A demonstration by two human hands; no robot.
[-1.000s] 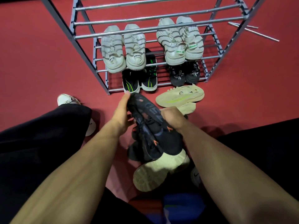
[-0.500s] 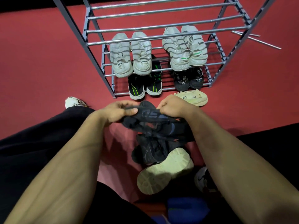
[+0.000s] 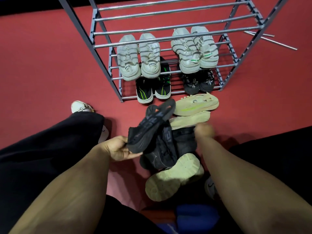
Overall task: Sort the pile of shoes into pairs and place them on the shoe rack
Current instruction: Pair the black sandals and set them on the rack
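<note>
Since half a second ago the black shoe (image 3: 152, 125) has swung up, toe now pointing far toward the shoe rack (image 3: 177, 27). It looks light and soft, its upper flexing; the heel is the firm place to grasp. Left hand (image 3: 118, 149) pinches that heel. Right hand (image 3: 204, 130), blurred, reaches into the near pile; its grip I cannot tell

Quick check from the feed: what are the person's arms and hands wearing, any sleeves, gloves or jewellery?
Both forearms are bare up to the frame edge: no sleeves show. The left hand has no glove, ring or watch visible. The right hand is motion-blurred, so small items cannot be ruled out, though no glove shows. Below the arms, loose black trousers cover the legs.
</note>
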